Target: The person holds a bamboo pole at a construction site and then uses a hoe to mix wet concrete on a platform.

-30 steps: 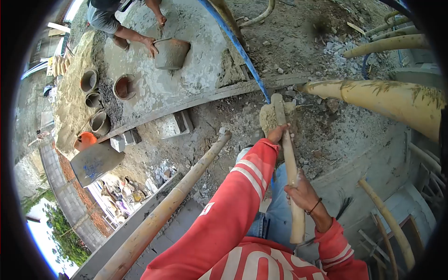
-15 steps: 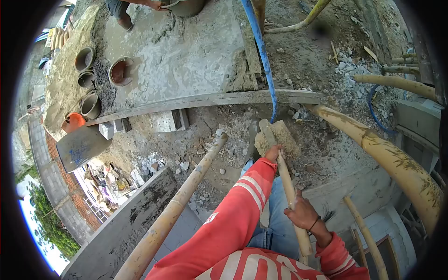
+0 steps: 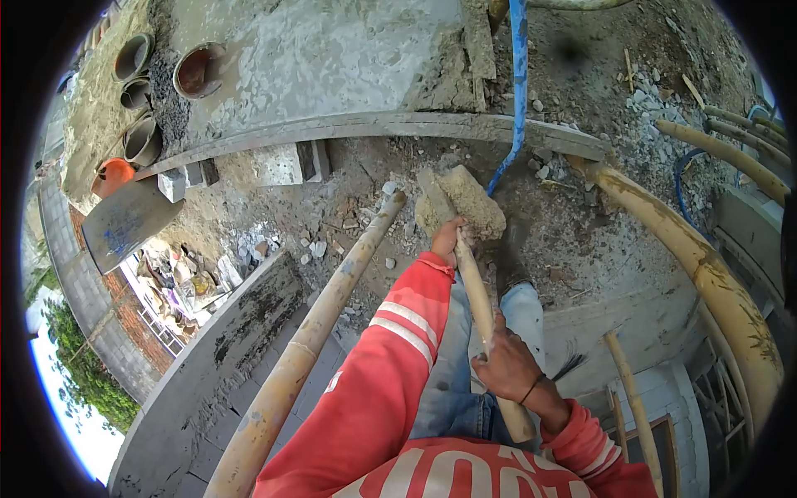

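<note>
Both hands grip the pale wooden handle of a hoe (image 3: 475,286), which slants from my lap up toward the ground ahead. My left hand (image 3: 447,241) is closed round it high up, close to the hoe's broad head (image 3: 477,203), which looks caked in sandy material. Lower down, my right hand (image 3: 508,363) wraps the handle near its butt end. My legs in jeans (image 3: 521,311) are on either side of the handle. A bamboo pole (image 3: 320,324) leans to the left of my left arm.
A wet concrete slab (image 3: 332,58) lies beyond a long board edge (image 3: 374,124). Several buckets (image 3: 143,141) stand on its left side. A blue-painted pole (image 3: 518,83) and a thick bamboo pole (image 3: 672,236) stand ahead and right. Rubble (image 3: 320,249) litters the ground.
The view has tilted down and shifted. The hoe and both hands have moved slightly left in view, and my right foot has come forward. The other person at the top has left the view.
</note>
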`<act>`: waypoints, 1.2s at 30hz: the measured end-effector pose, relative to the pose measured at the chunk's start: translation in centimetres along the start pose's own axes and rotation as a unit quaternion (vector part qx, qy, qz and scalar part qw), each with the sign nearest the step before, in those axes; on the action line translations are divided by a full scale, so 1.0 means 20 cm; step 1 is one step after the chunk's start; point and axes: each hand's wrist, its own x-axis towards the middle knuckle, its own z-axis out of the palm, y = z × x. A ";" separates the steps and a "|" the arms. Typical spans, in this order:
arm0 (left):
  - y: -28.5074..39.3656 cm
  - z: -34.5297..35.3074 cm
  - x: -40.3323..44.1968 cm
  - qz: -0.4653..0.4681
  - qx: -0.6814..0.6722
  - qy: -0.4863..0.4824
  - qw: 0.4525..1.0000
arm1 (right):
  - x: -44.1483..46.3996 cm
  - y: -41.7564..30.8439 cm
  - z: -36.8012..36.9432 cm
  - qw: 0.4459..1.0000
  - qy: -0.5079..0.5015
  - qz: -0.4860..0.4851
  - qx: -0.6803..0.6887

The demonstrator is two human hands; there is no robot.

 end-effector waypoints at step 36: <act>-0.18 -0.01 -0.16 0.293 -0.197 -0.099 0.930 | 1.00 0.54 -0.14 0.945 0.184 -0.134 -0.235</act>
